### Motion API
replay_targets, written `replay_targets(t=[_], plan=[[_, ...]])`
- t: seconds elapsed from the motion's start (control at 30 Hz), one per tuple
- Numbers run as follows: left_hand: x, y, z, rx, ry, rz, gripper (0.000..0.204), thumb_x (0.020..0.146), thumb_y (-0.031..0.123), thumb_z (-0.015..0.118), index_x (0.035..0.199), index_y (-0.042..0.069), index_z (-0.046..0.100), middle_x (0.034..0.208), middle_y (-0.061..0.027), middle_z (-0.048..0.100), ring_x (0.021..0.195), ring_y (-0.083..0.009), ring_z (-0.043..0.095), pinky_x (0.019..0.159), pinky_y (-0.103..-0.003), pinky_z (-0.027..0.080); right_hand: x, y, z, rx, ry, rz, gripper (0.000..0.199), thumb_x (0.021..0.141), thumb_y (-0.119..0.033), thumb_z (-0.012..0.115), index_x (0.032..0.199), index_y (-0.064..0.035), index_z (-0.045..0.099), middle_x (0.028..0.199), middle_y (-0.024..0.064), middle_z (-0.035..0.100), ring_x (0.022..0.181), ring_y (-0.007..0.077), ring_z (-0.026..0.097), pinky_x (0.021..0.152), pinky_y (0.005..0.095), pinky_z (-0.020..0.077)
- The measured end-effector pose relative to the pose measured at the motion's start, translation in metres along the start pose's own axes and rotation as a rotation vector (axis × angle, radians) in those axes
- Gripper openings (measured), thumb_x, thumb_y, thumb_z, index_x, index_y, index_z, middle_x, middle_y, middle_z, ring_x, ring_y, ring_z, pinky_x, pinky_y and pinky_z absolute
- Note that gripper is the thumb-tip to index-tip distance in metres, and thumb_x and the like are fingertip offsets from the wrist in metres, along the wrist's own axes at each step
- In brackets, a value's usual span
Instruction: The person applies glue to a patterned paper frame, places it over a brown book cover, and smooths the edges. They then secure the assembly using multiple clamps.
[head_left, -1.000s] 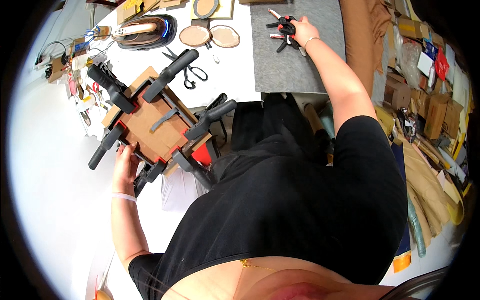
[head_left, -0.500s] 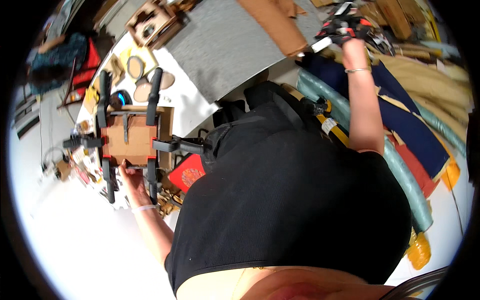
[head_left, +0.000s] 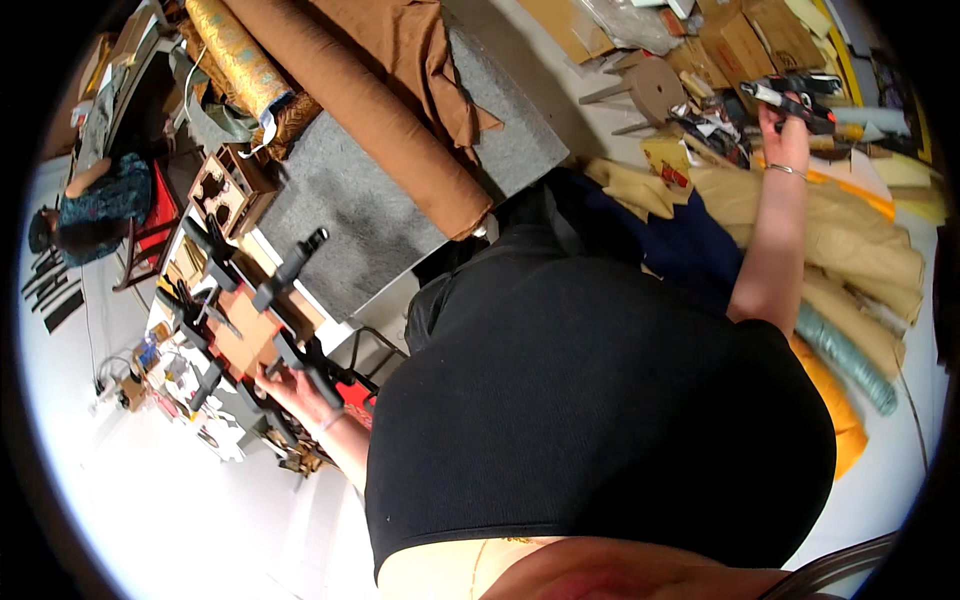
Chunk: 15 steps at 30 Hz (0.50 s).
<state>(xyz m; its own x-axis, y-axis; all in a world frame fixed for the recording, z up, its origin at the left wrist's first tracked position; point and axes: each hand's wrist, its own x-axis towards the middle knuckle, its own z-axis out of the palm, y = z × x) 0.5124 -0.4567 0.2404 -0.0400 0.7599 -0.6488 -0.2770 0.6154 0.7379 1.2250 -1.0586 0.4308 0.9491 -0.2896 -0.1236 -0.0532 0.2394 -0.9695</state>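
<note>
My left hand (head_left: 295, 392) is closed on the near edge of a flat brown box-like piece (head_left: 247, 338). Several black spring clamps (head_left: 287, 268) with red pads grip the rim of this piece, and a dark strip lies across its face. It is held tilted beside the table, at the left. Out at the far right, my right hand (head_left: 787, 132) is wrapped round a black clamp (head_left: 797, 92) with red tips. More than one clamp may be in that hand; the overlap hides this.
A grey-topped table (head_left: 345, 215) carries a brown fabric roll (head_left: 380, 120) and a patterned gold roll (head_left: 238, 55). A wooden box (head_left: 232, 192) stands at its left end. A stool (head_left: 650, 92), cardboard boxes (head_left: 765, 40) and fabric rolls (head_left: 850, 230) crowd the right. Another person (head_left: 105, 205) sits far left.
The view has turned, showing more of the table's rolls. My right hand has moved away from the table, still with the clamp. The clamped piece in my left hand now sits more tilted.
</note>
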Motion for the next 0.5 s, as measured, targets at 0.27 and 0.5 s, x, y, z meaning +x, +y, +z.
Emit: replay_targets(t=[0.27,0.5], plan=[[0.012,-0.038,0.061,-0.246,0.131,0.117,0.032,0.09,0.033,0.078,0.112,0.011,0.071,0.113,-0.0012,0.075,0.099,-0.0162,0.071,0.079,-0.029,0.059,0.035,-0.056,0.058,0.134,-0.023,-0.001,0.019,0.101,-0.01,0.068,0.119,-0.0041,0.065,0.116,0.0098,0.071,0.103,0.0217,0.068,0.097,0.0433,0.0602],[-0.042,-0.067,0.117,-0.285,0.135,0.194,0.034,0.089,0.034,0.077,0.111,0.009,0.071,0.106,-0.0045,0.075,0.097,-0.0215,0.071,0.086,-0.036,0.059,0.171,-0.066,0.097,0.2,-0.18,0.079,0.022,0.101,-0.012,0.069,0.121,-0.0069,0.066,0.112,0.007,0.073,0.103,0.0221,0.069,0.094,0.0439,0.0608]])
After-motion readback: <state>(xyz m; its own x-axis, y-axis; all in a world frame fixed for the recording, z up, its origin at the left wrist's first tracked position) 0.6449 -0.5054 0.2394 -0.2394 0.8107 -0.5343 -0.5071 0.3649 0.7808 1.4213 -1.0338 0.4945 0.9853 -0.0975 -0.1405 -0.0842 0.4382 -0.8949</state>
